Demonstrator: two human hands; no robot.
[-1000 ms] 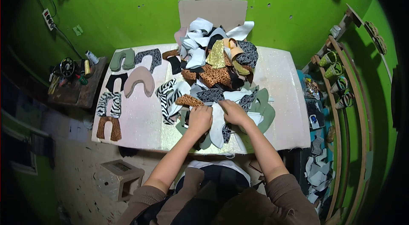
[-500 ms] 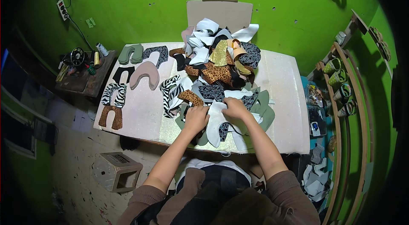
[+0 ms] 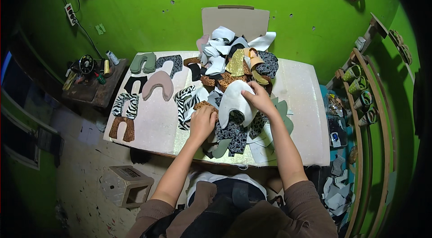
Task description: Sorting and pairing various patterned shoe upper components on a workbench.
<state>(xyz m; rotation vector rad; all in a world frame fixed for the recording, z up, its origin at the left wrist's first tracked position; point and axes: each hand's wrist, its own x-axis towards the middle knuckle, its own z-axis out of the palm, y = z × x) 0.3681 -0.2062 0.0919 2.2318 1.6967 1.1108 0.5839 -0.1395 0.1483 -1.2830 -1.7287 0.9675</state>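
Note:
A white U-shaped fabric piece (image 3: 234, 96) is pinched at its upper right edge by my right hand (image 3: 261, 99), raised over the pile. My left hand (image 3: 203, 123) rests low on the pile, its fingers curled beside a leopard-print piece (image 3: 203, 104); whatever they grip is hidden. Beneath the white piece lies a black piece with grey lines (image 3: 234, 136), with a small green piece (image 3: 221, 149) at its front. Zebra-print pieces (image 3: 183, 103) lie left of my left hand. More green pieces (image 3: 283, 118) stick out on the right.
Sorted U-shaped stacks in green (image 3: 143, 63), pink (image 3: 157, 86), zebra (image 3: 125, 104) and leopard print (image 3: 122, 128) lie on the table's left. A heap of mixed scraps (image 3: 220, 51) rises at the back. A sewing machine (image 3: 85, 64) stands left; a wooden shoe rack (image 3: 375, 130) stands right.
My right hand has lifted the white piece up and away from the front of the pile, turning it. My left hand has let go of it and shifted slightly left. The patterned piece beneath shows more.

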